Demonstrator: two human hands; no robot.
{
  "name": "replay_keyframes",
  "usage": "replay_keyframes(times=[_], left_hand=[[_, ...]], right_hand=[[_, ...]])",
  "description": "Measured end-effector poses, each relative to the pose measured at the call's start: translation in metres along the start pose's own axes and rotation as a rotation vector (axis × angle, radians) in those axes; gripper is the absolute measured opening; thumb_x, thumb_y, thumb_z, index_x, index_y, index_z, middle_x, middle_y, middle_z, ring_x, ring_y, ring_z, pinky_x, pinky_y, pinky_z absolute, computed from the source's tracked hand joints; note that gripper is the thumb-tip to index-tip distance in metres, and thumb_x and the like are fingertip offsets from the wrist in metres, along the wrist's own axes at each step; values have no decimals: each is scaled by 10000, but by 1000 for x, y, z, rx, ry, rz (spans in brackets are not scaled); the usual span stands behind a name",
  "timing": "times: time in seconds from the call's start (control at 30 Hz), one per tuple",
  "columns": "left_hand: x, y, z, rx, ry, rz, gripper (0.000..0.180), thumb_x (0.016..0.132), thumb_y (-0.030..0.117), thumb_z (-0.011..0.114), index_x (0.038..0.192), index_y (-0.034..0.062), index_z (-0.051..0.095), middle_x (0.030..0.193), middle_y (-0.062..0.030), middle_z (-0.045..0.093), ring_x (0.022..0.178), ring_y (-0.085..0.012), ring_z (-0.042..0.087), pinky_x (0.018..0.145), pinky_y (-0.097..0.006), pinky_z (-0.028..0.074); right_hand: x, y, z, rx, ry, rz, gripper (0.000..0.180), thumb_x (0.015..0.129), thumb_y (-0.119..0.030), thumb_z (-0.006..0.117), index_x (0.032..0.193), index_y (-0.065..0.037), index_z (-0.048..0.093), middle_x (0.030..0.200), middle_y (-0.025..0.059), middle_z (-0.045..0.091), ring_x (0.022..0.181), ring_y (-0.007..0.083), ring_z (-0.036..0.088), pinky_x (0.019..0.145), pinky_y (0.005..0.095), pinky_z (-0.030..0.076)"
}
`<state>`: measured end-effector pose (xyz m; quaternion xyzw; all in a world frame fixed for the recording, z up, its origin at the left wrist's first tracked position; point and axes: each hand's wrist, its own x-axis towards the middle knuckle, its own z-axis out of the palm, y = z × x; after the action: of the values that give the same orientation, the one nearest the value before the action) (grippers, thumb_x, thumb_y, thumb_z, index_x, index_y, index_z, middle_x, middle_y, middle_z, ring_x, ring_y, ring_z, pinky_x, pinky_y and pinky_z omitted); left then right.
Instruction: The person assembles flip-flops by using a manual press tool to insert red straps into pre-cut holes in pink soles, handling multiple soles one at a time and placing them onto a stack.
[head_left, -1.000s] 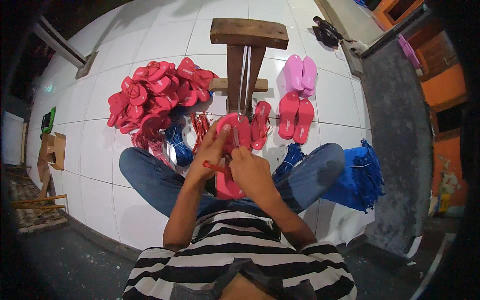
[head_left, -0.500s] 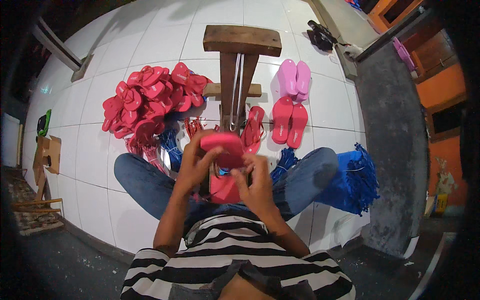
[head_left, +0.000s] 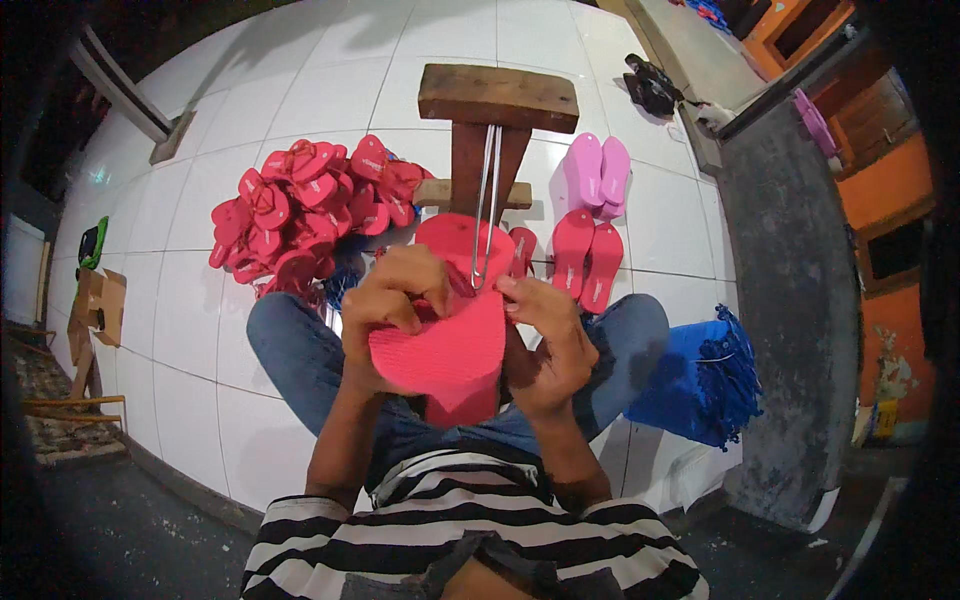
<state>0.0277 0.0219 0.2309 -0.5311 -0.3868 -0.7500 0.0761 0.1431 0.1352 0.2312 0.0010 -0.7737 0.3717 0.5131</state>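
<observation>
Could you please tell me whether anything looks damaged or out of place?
Yes: the orange wall at far right has a pale patch where paint seems lost. The red flip-flops at left lie jumbled, unlike the paired red soles at right. The held, ridged red sole shows no clear damage.

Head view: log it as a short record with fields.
left hand: gripping a ridged red sole
right hand: pinching the sole's right edge
front: wooden stand with thin metal rod, its contact with the sole unclear
left floor: pile of red flip-flops
right floor: pink soles, pair of red soles, blue bundle
</observation>
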Motion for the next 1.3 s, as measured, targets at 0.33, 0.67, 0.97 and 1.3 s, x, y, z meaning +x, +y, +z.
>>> replay_keyframes(times=[0.33,0.67,0.97,1.3], left_hand=[[8,-8,-12,138,-143,12,454,690,222,786,921,76,424,842,-155,557,736,-259,563,674,-372,447],[18,9,17,170,131,-167,438,749,54,706,1042,45,380,920,-177,526,795,-228,549,721,-342,468],[49,28,28,285,261,-499,523,770,24,690,1207,0,403,1118,-141,494,1006,-209,528,857,-301,457],[57,32,26,144,239,-730,461,833,61,670,1228,8,439,1099,-96,552,1004,-153,559,853,-285,474]], right_hand=[[3,-2,1,3,2,112,204,738,28,707,912,0,604,990,150,675,904,278,651,783,347,531],[13,-17,-1,-24,-47,210,208,718,84,703,894,31,606,991,172,650,906,237,627,767,296,511],[37,-32,1,-41,-36,399,144,742,13,706,834,0,596,898,129,628,820,258,631,716,332,503],[32,-27,6,186,-37,648,165,797,-65,698,870,1,565,825,109,575,738,189,582,646,308,468]])
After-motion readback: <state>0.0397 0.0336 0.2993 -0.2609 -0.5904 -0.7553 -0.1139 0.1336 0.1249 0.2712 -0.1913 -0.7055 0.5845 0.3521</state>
